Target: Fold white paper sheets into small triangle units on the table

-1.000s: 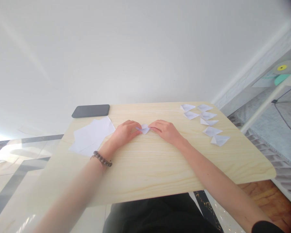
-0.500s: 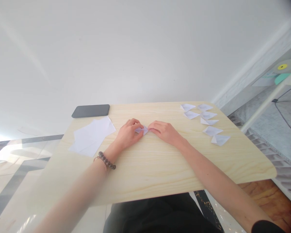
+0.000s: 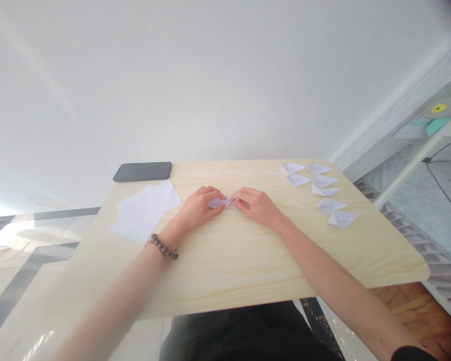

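A small piece of folded white paper lies between my hands over the middle of the table. My left hand grips its left part, thumb in front and fingers behind. At the paper's right tip, my right hand pinches with thumb and forefinger. Part of the paper is hidden by the fingers. Several folded white paper pieces, pointed like small boats, rest at the table's right side. Loose white paper sheets overlap in a stack to the left of my left hand.
A dark phone-like slab lies at the table's back left corner. The pale wooden table meets a white wall at the back. A white metal stand rises beyond the right edge.
My left fingers have drawn closer to my right hand along the paper. The right thumb and forefinger now show a gap behind their pinched tips. The view has shifted slightly.
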Action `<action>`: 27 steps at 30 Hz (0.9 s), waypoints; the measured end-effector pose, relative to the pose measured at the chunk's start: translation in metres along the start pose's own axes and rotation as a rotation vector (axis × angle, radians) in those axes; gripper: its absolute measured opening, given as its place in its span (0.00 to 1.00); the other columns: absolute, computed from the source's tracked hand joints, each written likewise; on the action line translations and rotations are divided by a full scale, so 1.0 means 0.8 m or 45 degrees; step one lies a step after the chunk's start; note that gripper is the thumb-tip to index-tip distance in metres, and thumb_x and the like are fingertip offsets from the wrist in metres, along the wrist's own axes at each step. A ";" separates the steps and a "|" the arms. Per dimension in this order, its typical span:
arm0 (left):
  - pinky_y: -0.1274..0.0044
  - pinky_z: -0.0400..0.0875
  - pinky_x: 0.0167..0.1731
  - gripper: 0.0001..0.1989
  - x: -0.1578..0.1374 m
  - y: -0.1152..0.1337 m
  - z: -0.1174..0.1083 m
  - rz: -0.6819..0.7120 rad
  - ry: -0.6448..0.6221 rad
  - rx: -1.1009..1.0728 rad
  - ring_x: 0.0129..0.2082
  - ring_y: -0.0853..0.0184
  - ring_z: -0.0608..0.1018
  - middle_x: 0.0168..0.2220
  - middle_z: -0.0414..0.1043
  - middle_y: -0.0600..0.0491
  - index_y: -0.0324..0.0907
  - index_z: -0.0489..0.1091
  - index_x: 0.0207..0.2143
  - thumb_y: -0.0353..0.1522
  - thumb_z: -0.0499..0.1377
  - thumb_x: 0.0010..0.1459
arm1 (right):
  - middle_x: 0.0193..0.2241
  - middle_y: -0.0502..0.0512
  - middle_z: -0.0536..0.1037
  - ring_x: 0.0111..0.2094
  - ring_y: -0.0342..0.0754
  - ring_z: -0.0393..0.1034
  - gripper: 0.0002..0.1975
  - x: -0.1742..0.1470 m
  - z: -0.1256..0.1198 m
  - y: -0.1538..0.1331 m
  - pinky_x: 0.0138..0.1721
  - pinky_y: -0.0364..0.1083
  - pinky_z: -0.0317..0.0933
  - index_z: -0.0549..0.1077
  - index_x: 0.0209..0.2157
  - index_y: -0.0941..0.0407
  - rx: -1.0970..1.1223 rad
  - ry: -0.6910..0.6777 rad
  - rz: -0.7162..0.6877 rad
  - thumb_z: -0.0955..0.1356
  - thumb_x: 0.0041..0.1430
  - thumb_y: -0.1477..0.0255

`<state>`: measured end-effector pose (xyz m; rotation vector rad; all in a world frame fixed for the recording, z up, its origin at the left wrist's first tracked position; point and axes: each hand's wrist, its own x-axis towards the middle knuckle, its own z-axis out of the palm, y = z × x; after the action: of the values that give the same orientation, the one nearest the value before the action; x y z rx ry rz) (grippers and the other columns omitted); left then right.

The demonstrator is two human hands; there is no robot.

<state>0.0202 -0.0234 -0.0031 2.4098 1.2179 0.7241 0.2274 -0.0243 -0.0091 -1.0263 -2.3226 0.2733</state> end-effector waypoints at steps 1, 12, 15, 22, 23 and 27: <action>0.76 0.65 0.39 0.12 -0.001 -0.003 -0.005 -0.003 -0.019 -0.066 0.39 0.67 0.70 0.40 0.69 0.54 0.46 0.68 0.40 0.38 0.53 0.54 | 0.35 0.53 0.74 0.36 0.44 0.67 0.09 0.000 -0.001 0.002 0.38 0.43 0.60 0.70 0.36 0.56 -0.002 0.006 0.010 0.60 0.57 0.74; 0.79 0.69 0.32 0.12 -0.001 -0.021 -0.013 -0.125 0.065 -0.373 0.33 0.69 0.73 0.35 0.72 0.51 0.41 0.73 0.31 0.39 0.54 0.53 | 0.38 0.51 0.75 0.39 0.43 0.68 0.11 -0.002 -0.008 0.013 0.42 0.43 0.61 0.72 0.39 0.54 0.096 -0.010 0.003 0.59 0.59 0.74; 0.80 0.69 0.31 0.11 -0.001 -0.017 -0.010 -0.092 0.062 -0.383 0.32 0.71 0.73 0.34 0.72 0.52 0.42 0.73 0.30 0.37 0.54 0.54 | 0.38 0.50 0.75 0.39 0.43 0.69 0.11 -0.001 -0.006 0.009 0.42 0.43 0.61 0.71 0.40 0.53 0.150 0.005 0.064 0.60 0.58 0.72; 0.80 0.68 0.30 0.11 -0.002 -0.016 -0.009 -0.087 0.103 -0.331 0.31 0.71 0.72 0.33 0.71 0.52 0.41 0.72 0.32 0.37 0.54 0.54 | 0.36 0.49 0.77 0.32 0.42 0.71 0.11 0.000 -0.005 0.011 0.37 0.42 0.63 0.73 0.37 0.53 0.295 0.117 0.363 0.64 0.54 0.67; 0.80 0.68 0.30 0.11 -0.002 -0.016 -0.008 -0.099 0.105 -0.308 0.30 0.71 0.72 0.33 0.71 0.52 0.42 0.72 0.34 0.38 0.55 0.53 | 0.35 0.50 0.77 0.32 0.43 0.71 0.10 0.000 -0.005 0.012 0.36 0.42 0.63 0.73 0.37 0.54 0.294 0.140 0.388 0.64 0.54 0.66; 0.79 0.67 0.29 0.13 -0.003 -0.017 -0.008 -0.176 0.112 -0.236 0.26 0.73 0.69 0.31 0.71 0.55 0.44 0.69 0.39 0.38 0.56 0.52 | 0.32 0.51 0.77 0.30 0.42 0.69 0.10 0.002 -0.005 0.015 0.33 0.42 0.62 0.75 0.34 0.55 0.250 0.201 0.426 0.64 0.53 0.66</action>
<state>0.0065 -0.0174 -0.0060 2.1417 1.2764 0.8677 0.2358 -0.0151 -0.0102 -1.2831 -1.9349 0.5198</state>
